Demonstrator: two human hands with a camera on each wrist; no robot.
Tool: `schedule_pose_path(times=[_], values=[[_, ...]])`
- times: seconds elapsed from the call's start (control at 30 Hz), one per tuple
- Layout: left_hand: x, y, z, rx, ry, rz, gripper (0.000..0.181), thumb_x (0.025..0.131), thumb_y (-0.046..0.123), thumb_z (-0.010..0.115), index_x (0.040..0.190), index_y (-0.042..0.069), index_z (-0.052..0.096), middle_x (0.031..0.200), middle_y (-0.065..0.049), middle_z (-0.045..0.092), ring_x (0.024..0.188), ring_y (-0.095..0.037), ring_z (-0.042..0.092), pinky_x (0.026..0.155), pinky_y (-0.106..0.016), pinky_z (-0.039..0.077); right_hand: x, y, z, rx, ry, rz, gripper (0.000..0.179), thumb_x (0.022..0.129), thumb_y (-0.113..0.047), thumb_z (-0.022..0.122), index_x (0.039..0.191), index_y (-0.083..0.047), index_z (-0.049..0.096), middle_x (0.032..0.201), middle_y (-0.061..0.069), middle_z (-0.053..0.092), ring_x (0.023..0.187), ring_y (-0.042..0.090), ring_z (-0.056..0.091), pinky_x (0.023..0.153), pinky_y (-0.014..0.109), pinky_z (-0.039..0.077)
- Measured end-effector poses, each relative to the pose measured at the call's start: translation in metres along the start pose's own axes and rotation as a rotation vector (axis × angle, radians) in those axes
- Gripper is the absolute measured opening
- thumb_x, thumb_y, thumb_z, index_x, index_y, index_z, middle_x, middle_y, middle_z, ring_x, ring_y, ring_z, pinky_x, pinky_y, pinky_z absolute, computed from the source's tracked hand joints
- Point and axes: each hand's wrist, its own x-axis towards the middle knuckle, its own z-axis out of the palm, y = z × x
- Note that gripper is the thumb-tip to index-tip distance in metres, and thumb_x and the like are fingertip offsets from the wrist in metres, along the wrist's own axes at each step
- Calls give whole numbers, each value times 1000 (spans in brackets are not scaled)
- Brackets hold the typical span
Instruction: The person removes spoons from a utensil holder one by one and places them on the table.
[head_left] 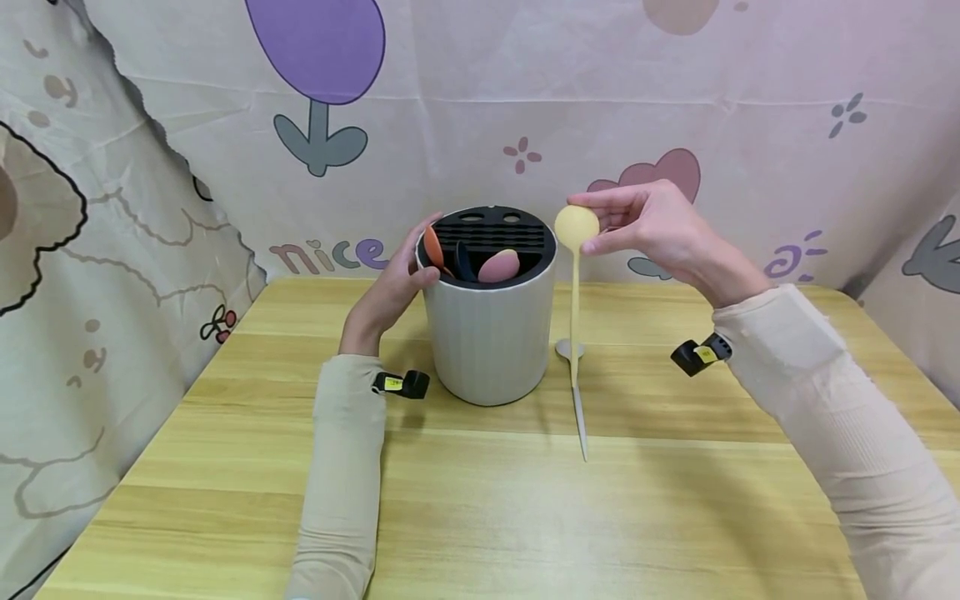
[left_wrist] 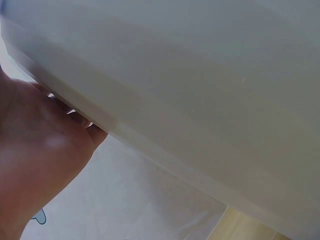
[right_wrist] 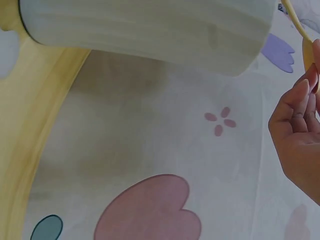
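Observation:
A round, pale ribbed utensil holder (head_left: 487, 350) with a black slotted top (head_left: 491, 225) stands upright on the table. My left hand (head_left: 393, 287) grips its upper left side, thumb by the rim; in the left wrist view, the fingers reach behind the pale wall. Orange (head_left: 433, 247), dark blue (head_left: 463, 262) and pink (head_left: 498, 266) spoon-like heads show in the front opening. To the holder's right, my right hand (head_left: 652, 221) pinches a yellow spoon (head_left: 577, 227) by its round bowl, its handle hanging down. A grey spoon (head_left: 580, 421) lies on the table, partly covered by that handle.
The light wooden table (head_left: 480, 517) reaches back to a patterned cloth (head_left: 465, 125) hanging behind it. More cloth hangs along the left and right sides. Each sleeved wrist carries a small black camera, seen on the left (head_left: 402, 384) and on the right (head_left: 701, 355).

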Motion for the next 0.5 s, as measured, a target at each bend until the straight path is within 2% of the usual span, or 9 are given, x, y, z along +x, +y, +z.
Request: schedule_pose_path(times=[0.17, 0.3, 0.5], values=[[1, 0, 0, -5, -3, 5, 130, 59, 76, 74, 154, 11, 14, 151, -16, 26, 133, -28, 30, 113, -52, 20, 0, 7, -2, -55, 1, 9, 57, 76, 1, 80, 129, -2, 61, 91, 1, 71, 87, 15, 64, 80, 23, 49], [1, 0, 0, -6, -7, 8, 130, 59, 76, 74, 154, 10, 13, 152, -16, 25, 133, -28, 30, 113, -51, 20, -1, 13, -3, -55, 2, 22, 58, 76, 2, 80, 130, -2, 60, 92, 1, 72, 89, 15, 64, 82, 23, 49], [1, -1, 0, 0, -1, 8, 131, 58, 77, 74, 155, 12, 14, 151, -15, 26, 132, -27, 31, 112, -52, 21, -1, 24, -4, -90, 0, 55, 57, 76, 2, 80, 130, -3, 61, 86, -1, 67, 82, 13, 58, 81, 22, 47]])
